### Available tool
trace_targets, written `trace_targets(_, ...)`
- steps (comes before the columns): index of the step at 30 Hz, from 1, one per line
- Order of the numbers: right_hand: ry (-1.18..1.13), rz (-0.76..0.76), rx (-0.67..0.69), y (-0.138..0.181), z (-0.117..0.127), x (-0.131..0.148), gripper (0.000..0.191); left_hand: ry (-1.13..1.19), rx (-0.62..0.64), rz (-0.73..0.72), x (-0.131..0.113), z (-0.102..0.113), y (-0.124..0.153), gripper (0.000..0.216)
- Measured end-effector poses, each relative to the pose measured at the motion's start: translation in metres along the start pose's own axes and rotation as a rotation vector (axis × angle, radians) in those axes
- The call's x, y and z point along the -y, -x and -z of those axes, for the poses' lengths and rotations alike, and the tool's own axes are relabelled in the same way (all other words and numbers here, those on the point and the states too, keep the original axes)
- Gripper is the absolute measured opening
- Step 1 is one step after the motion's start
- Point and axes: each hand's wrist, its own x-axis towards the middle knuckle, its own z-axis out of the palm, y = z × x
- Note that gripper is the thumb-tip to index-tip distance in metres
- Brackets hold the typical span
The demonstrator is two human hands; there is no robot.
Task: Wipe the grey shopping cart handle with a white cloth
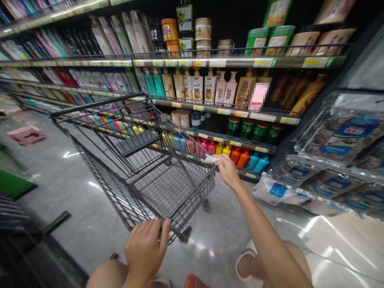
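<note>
A dark metal shopping cart (141,154) stands in front of me, its wire basket bare. My left hand (147,244) is wrapped over the near corner of the basket's rim. At the right corner of the rim, my right hand (227,170) pinches a crumpled white tissue (212,159) against the frame. The tissue touches the cart's top rail. Part of each hand's grip is hidden by the fingers. The cart's wheels (185,234) rest on the shiny grey floor.
Shelves of pump bottles (198,88) and jars (204,30) run behind the cart. Silvery packaged goods (348,132) hang at the right. A pink stool (27,135) stands on the floor at the left, near a green object (15,176). My legs and shoes (247,264) are below.
</note>
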Motion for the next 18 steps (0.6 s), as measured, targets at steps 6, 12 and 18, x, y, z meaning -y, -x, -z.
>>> trace_targets(6,0.045,-0.003,-0.086,0.033,-0.005,0.016,0.034,0.102,0.084,0.087,-0.008,0.003,-0.009,0.024)
trace_targets(12,-0.025,-0.027,-0.16,0.062,-0.014,0.034,0.036,0.285,0.077,0.055,-0.051,-0.021,-0.057,0.027)
trace_targets(18,-0.082,-0.053,-0.184,0.082,-0.023,0.046,0.034,0.274,0.19,0.064,-0.086,-0.054,-0.094,0.029)
